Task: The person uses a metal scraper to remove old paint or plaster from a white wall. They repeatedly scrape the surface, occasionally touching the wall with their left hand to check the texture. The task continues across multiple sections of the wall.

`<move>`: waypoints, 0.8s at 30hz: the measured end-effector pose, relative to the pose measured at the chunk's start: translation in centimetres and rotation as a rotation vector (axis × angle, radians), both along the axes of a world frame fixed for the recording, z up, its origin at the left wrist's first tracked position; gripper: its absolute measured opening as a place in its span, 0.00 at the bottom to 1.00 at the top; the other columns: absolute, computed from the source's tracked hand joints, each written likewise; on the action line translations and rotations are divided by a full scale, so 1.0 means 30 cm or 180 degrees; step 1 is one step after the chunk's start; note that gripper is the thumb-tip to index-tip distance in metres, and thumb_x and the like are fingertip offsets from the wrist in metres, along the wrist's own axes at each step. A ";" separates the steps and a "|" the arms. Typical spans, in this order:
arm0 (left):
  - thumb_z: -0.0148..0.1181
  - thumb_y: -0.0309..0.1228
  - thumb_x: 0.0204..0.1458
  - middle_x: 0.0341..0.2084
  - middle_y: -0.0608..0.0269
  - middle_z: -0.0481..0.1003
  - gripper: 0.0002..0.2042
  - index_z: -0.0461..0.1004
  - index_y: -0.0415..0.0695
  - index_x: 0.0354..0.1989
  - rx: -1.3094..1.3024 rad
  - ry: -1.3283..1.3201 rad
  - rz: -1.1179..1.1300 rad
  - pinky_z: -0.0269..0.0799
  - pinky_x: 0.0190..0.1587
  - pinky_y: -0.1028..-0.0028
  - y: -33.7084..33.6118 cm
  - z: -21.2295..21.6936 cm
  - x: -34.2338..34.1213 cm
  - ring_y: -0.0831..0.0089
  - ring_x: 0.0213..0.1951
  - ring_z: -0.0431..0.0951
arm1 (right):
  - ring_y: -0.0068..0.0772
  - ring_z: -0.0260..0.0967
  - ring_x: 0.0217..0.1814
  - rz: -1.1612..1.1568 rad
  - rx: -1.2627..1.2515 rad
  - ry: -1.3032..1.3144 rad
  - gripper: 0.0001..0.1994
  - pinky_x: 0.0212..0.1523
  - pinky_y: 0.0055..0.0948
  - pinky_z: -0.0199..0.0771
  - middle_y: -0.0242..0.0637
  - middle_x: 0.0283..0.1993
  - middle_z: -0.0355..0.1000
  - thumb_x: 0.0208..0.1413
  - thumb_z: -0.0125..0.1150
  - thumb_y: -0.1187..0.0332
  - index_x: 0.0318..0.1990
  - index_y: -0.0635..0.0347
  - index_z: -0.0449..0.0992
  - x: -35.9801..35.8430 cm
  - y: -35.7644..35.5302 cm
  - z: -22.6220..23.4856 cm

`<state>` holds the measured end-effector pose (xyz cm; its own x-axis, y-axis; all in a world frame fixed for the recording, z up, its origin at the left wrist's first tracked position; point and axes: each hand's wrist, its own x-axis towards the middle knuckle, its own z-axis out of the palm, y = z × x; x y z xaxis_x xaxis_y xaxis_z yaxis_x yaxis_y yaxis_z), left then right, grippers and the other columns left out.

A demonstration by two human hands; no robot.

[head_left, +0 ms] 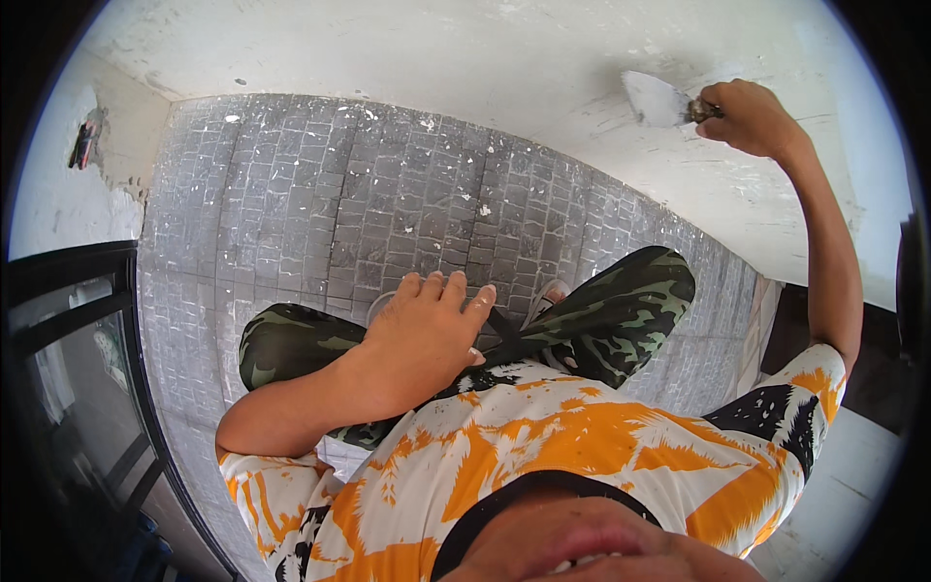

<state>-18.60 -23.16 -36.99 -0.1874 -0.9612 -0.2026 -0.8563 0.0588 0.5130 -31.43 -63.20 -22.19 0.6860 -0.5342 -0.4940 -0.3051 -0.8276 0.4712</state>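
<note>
My right hand (752,116) is closed round the dark handle of a putty knife (659,100), out at the upper right. The knife's wide, whitish blade lies against or very near the pale wall (465,53); whether it touches I cannot tell. A shadow and faint scuffs show on the wall around the blade. My left hand (432,325) holds nothing. Its fingers are stretched out and slightly apart, over my lap between my camouflage-trousered knees.
Grey brick-patterned floor (388,184) runs up to the wall, strewn with white flakes. At left, a black-framed glass door or window (87,388) stands beside a wall with a broken-out hole (85,144) showing wires. Something dark (790,325) is at the right behind my arm.
</note>
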 end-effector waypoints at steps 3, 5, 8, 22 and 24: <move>0.69 0.43 0.54 0.60 0.37 0.70 0.36 0.64 0.39 0.68 -0.0033 -0.0278 0.0055 0.64 0.64 0.49 -0.013 -0.023 0.030 0.43 0.62 0.72 | 0.41 0.74 0.23 -0.1322 0.0141 0.0096 0.22 0.24 0.39 0.71 0.44 0.25 0.75 0.50 0.63 0.70 0.56 0.58 0.75 -0.110 -0.123 0.090; 0.69 0.43 0.54 0.60 0.37 0.70 0.36 0.64 0.38 0.68 -0.0157 -0.0232 -0.0035 0.65 0.64 0.49 -0.026 -0.037 0.046 0.43 0.62 0.72 | 0.34 0.71 0.19 -0.2012 0.0605 -0.0055 0.26 0.18 0.36 0.67 0.40 0.24 0.73 0.49 0.61 0.71 0.59 0.58 0.74 -0.138 -0.184 0.095; 0.69 0.43 0.54 0.59 0.36 0.71 0.36 0.65 0.38 0.67 -0.0219 0.0111 -0.0280 0.65 0.63 0.50 -0.044 -0.059 0.072 0.43 0.62 0.72 | 0.28 0.68 0.17 -0.1953 0.1189 -0.0034 0.33 0.16 0.32 0.68 0.37 0.25 0.72 0.47 0.59 0.74 0.67 0.58 0.70 -0.093 -0.192 -0.039; 0.68 0.46 0.55 0.48 0.43 0.77 0.34 0.69 0.37 0.64 0.0590 -0.0107 -0.0484 0.69 0.57 0.53 -0.265 -0.239 0.169 0.48 0.52 0.78 | 0.49 0.81 0.50 -0.1522 0.0450 -0.0945 0.19 0.50 0.47 0.81 0.48 0.47 0.82 0.55 0.57 0.75 0.54 0.48 0.82 0.223 0.111 -0.834; 0.68 0.47 0.55 0.48 0.43 0.77 0.34 0.69 0.37 0.65 0.0440 0.0061 -0.0621 0.69 0.57 0.52 -0.300 -0.225 0.153 0.48 0.53 0.78 | 0.49 0.81 0.50 -0.1597 0.0119 -0.0920 0.17 0.50 0.46 0.81 0.47 0.47 0.82 0.55 0.59 0.74 0.52 0.50 0.83 0.279 0.146 -0.800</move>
